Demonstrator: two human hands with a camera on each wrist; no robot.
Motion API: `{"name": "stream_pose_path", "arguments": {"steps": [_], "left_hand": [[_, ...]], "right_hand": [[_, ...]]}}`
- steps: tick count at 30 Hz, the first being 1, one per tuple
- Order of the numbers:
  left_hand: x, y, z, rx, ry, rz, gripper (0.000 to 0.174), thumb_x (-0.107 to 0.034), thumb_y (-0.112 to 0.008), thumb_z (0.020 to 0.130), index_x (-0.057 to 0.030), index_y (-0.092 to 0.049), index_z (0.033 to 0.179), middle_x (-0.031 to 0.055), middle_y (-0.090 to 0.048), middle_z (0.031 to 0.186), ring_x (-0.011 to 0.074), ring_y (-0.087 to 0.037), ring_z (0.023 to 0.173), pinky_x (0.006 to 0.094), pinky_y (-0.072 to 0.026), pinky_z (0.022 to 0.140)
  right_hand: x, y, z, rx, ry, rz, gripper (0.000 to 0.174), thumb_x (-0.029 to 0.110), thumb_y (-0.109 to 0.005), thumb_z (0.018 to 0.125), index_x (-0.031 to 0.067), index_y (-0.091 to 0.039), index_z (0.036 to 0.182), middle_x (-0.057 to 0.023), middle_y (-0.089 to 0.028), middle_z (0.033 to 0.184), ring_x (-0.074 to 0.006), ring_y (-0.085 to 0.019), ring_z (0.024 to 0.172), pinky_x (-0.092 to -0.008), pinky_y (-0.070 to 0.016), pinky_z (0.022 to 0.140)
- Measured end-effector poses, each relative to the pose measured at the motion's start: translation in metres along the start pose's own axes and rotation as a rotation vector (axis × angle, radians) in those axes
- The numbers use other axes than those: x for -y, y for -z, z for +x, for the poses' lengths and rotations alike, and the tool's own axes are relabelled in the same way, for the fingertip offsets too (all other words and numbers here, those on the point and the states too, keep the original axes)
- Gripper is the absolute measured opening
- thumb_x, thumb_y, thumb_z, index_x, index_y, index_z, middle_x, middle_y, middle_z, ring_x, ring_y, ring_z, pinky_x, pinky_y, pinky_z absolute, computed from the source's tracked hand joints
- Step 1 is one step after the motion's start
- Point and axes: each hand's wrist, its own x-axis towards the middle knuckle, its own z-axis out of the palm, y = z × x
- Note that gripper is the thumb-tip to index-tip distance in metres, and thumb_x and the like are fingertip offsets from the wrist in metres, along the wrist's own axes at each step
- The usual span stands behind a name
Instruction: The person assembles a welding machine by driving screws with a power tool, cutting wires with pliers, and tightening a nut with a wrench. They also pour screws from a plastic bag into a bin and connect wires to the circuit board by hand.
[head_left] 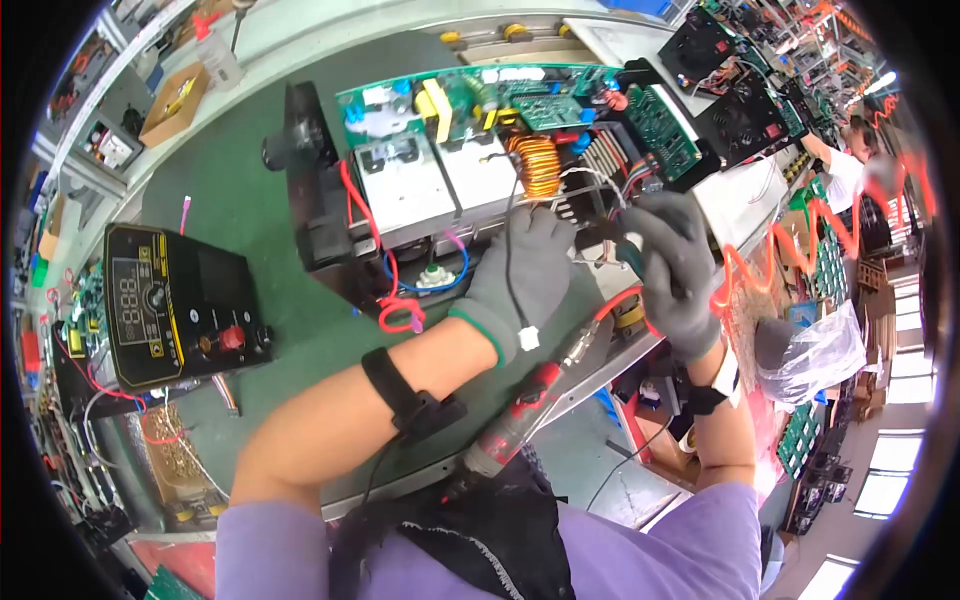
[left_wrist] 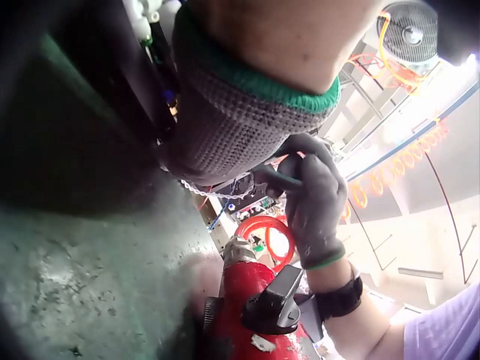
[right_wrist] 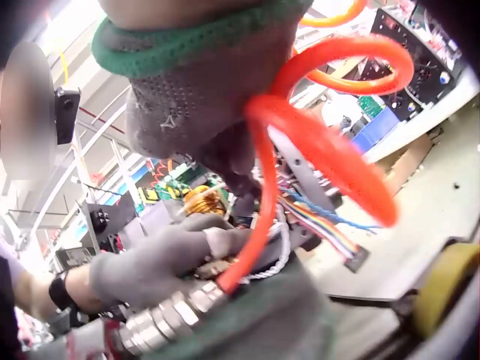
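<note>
Bare green mat (head_left: 270,335) left of chassis (head_left: 410,185), control panel (head_left: 165,300) beyond, red wires (head_left: 400,312) crowding its front

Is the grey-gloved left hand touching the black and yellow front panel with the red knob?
No, the left hand lies near the orange copper coil, apart from the front panel.
</note>
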Motion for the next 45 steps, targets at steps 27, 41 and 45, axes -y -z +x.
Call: {"name": "stream_pose_path", "arguments": {"steps": [27,41,45], "left_hand": [[0.004,-0.018,-0.001,-0.075,0.018,-0.053,0.024,-0.017,-0.056,0.087,-0.0031,-0.066,0.104,0.0069,-0.058,0.1,0.0256,-0.052,0.097,0.0379,-0.0432,0.085],[0.004,-0.011,-0.001,-0.099,-0.005,0.018,0.02,-0.017,-0.057,0.087,-0.0045,-0.068,0.098,0.0058,-0.058,0.1,0.0246,-0.052,0.097,0.0373,-0.0437,0.086],[0.007,-0.019,0.003,-0.125,0.039,-0.048,0.021,-0.017,-0.058,0.084,-0.0046,-0.068,0.098,0.0059,-0.058,0.1,0.0236,-0.053,0.097,0.0362,-0.0431,0.086]], "right_hand": [[-0.006,-0.003,0.025,-0.043,-0.031,0.073,0.03,-0.008,-0.051,0.08,0.0002,-0.067,0.104,-0.015,-0.058,0.105,-0.0221,-0.063,0.081,-0.0311,-0.0515,0.069],[-0.018,-0.004,-0.033,0.106,-0.011,0.005,0.047,-0.009,-0.054,0.073,0.0028,-0.063,0.118,-0.0173,-0.05,0.123,-0.0292,-0.062,0.098,-0.0329,-0.0526,0.082],[-0.01,0.003,0.003,0.134,-0.058,0.034,0.039,-0.011,-0.048,0.074,0.0005,-0.066,0.106,-0.0165,-0.055,0.112,-0.0254,-0.059,0.086,-0.0326,-0.0501,0.076]]}}
